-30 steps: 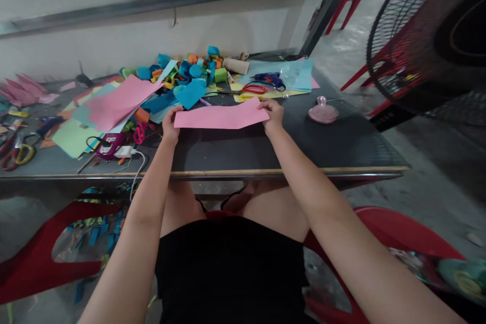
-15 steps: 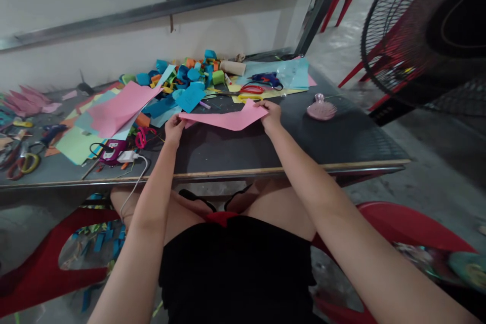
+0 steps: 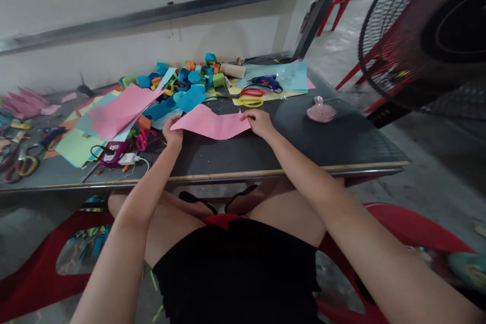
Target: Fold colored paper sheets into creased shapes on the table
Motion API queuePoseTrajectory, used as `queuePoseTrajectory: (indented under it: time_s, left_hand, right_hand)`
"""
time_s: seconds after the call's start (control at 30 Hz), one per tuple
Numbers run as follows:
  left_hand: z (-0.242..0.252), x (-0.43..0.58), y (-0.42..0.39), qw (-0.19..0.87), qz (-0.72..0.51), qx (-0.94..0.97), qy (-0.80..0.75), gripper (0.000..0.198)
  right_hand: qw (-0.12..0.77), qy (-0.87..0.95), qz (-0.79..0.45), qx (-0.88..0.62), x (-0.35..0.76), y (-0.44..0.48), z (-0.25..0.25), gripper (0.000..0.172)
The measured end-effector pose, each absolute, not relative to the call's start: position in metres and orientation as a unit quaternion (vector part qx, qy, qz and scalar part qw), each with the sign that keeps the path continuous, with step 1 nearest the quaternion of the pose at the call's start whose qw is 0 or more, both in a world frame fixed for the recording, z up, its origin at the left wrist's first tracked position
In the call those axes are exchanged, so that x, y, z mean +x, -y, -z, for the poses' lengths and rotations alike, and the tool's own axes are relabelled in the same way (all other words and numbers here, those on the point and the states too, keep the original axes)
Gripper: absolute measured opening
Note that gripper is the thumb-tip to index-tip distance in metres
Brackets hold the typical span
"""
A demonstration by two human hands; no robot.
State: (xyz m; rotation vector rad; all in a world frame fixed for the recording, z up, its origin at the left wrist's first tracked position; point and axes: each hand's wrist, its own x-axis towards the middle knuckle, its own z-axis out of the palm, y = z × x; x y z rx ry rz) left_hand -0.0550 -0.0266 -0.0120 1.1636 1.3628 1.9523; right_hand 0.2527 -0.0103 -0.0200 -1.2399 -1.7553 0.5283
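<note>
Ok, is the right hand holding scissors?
No, the right hand pinches one end of a pink strip, and the nearest scissors lie beyond it, untouched.

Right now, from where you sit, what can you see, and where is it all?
Table: 1, dark grey, in front.
Paper strip: 1, pink, held over the table.
Loose sheets: several, mixed colours, table's left part.
Folded pieces: many, blue, orange, yellow, green, table's back.
Cardboard roll: 1, beige, right of the folded pieces.
Scissors: 1 pair, red and yellow handles, beyond the strip.
Blue tool: 1, dark blue, behind those scissors.
Hairbrush: 1, pink, table's right part.
Socket block: 1, purple, table's front left.
Other scissors: count unclear, red and yellow, far left.
Fan: 1, black, far right.
Chairs: several, red, both sides and background.
Left hand: 1, bare, strip's left end.
Right hand: 1, bare, strip's right end.
</note>
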Motion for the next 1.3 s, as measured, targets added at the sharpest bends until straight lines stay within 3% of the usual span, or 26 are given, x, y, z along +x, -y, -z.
queuePoseTrajectory:
  time_s: [0.07, 0.17, 0.33, 0.5, 0.63, 0.8, 0.9, 1.07, 1.17, 1.3]
  left_hand:
    - [0.01, -0.055, 0.029, 0.216, -0.69, 0.469, -0.507, 0.012]
    - [0.004, -0.058, 0.029, 0.194, -0.663, 0.52, -0.502, 0.013]
    - [-0.013, -0.059, 0.018, 0.158, -0.658, 0.57, -0.467, 0.009]
    - [-0.01, -0.041, 0.009, 0.113, -0.604, 0.642, -0.459, 0.012]
    - [0.006, -0.031, 0.009, 0.115, -0.586, 0.643, -0.479, 0.047]
    - [0.014, -0.043, 0.009, 0.138, -0.608, 0.611, -0.488, 0.088]
    - [0.016, -0.048, 0.003, 0.217, -0.615, 0.588, -0.478, 0.106]
    - [0.019, -0.043, -0.004, 0.405, -0.551, 0.591, -0.428, 0.09]
    - [0.018, -0.04, -0.004, 0.397, -0.552, 0.596, -0.427, 0.074]
    - [0.013, -0.04, -0.002, 0.402, -0.575, 0.576, -0.419, 0.067]
  right_hand:
    - [0.395, 0.744, -0.25, -0.478, 0.258, 0.003, 0.02, 0.023]
    - [0.349, 0.798, -0.241, -0.428, 0.266, -0.011, 0.016, 0.033]
    - [0.376, 0.801, -0.212, -0.415, 0.254, -0.02, -0.008, 0.033]
    - [0.345, 0.798, -0.379, -0.316, 0.198, -0.009, -0.025, 0.062]
    - [0.34, 0.773, -0.477, -0.244, 0.157, 0.008, -0.013, 0.097]
    - [0.367, 0.737, -0.503, -0.264, 0.145, 0.023, -0.001, 0.101]
    - [0.363, 0.699, -0.573, -0.229, 0.148, 0.021, 0.001, 0.108]
    - [0.366, 0.642, -0.649, -0.181, 0.152, 0.009, 0.009, 0.114]
    - [0.358, 0.633, -0.664, -0.173, 0.152, 0.004, 0.014, 0.111]
    - [0.355, 0.608, -0.688, -0.175, 0.154, 0.002, 0.012, 0.106]
